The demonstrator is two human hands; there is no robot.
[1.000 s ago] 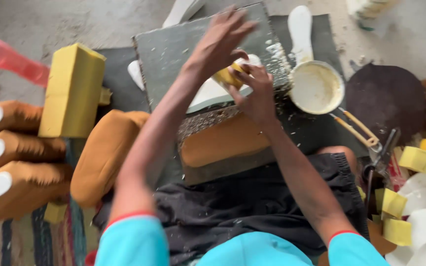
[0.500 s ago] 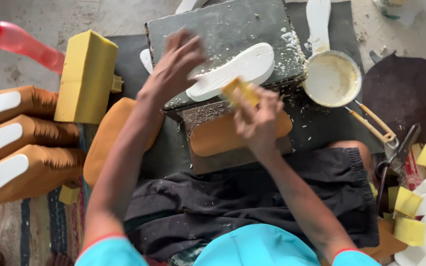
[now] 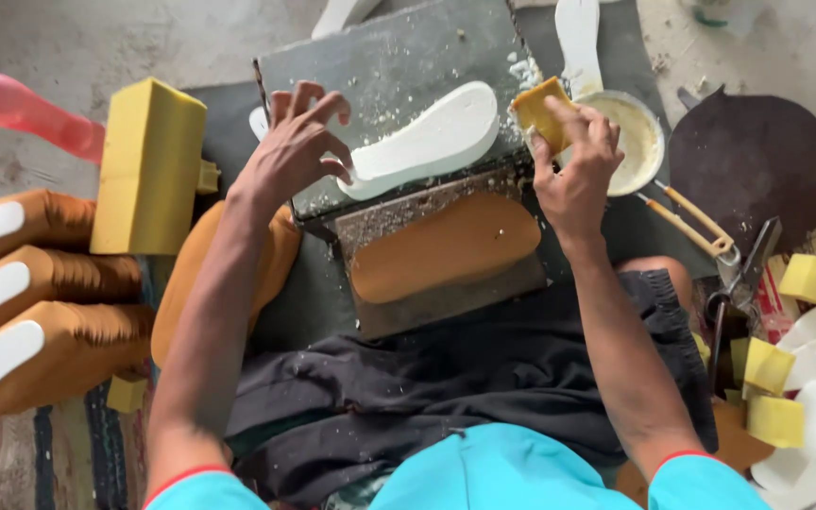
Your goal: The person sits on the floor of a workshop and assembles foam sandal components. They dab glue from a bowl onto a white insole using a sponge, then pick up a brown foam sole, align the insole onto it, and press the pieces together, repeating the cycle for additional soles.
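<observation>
On the slab [image 3: 399, 66], the left hand [image 3: 290, 156] now pins the white sole [image 3: 427, 142]; the right hand [image 3: 573, 170], pinching the sponge [image 3: 538, 111], has moved to the glue bowl [image 3: 637, 142].

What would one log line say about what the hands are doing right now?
left hand: pressing white sole on slab | right hand: holding yellow sponge beside glue bowl

Floor [image 3: 96, 38]: bare grey concrete, stained, lit by even daylight, no hard shadows. Dark mat [image 3: 606, 227] spread over it at centre. Striped woven rug [image 3: 40, 463] at lower left edge. Round dark leather piece [image 3: 757, 156] lies flat at right. No walls or windows in view.
</observation>
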